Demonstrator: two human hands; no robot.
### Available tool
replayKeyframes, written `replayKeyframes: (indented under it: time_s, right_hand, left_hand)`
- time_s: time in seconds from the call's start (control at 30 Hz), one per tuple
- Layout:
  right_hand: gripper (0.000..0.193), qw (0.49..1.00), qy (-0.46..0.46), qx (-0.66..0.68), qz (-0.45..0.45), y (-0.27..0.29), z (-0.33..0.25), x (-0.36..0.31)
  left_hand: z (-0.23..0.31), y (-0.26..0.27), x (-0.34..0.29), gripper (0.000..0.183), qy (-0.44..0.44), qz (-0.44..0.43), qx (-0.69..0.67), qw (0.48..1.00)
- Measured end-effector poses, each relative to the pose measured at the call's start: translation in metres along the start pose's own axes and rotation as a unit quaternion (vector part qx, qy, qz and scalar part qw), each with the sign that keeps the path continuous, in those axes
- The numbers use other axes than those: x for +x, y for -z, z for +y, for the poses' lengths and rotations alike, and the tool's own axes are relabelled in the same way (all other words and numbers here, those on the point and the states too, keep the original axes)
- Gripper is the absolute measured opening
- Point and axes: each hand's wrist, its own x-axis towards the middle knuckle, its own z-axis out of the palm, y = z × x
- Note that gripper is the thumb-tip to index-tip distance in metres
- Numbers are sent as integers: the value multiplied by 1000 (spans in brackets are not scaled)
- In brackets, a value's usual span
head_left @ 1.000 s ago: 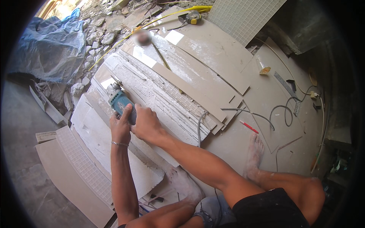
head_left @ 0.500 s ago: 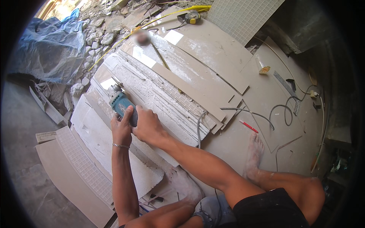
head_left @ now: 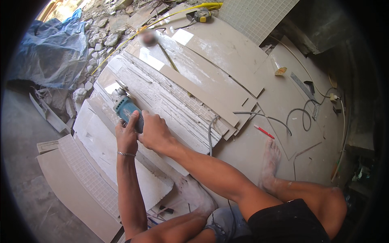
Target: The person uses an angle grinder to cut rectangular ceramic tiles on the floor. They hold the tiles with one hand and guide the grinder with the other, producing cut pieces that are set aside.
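Two bare hands grip one teal angle grinder [head_left: 125,109] in the head view, held left of centre above a dusty stack of tile strips [head_left: 188,95]. The left hand [head_left: 127,135], with a chain bracelet [head_left: 126,154] on its wrist, clasps the rear of the casing, its thumb laid along the body; the right hand [head_left: 156,131] is closed around the same end from the right, knuckles upward, though its fingertips are hidden. The disc [head_left: 121,86] points away from the person, near a white patch [head_left: 112,87] on the tile; whether it touches the surface cannot be told. Closer to the person and to the left lies a whitened slab [head_left: 95,125], and beyond it a grid-backed panel [head_left: 87,168]. Right of the stack, a grey cable [head_left: 259,114] loops across the floor, and a red pen [head_left: 264,132] lies just beside the toes of the right foot [head_left: 270,160]. A metal ruler [head_left: 302,86] rests farther right. At the top are a yellow and black tape measure [head_left: 202,15], stone rubble [head_left: 112,39] and, leftmost, a blue sheet [head_left: 48,52].
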Motion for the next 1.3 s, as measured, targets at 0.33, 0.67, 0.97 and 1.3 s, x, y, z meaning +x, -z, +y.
replayKeyframes:
  time_s: [0.33,0.67,0.97,1.3]
  right_hand:
    - [63,1000,-5,-3,-5,-1,3,-6]
    - [62,1000,-11,-1,-4,2,1,-11]
    - [61,1000,-8,2,-10,3,4,-16]
    - [62,1000,-4,5,-4,3,7,-20]
  left_hand:
    - [2,-2,-9,57,0,-2,-1,1000]
    - [2,-2,-12,56,10,-3,-3,1000]
    - [-1,-2,-17,53,2,-6,4,1000]
    - [-6,-5,-20,45,-11,-2,8,1000]
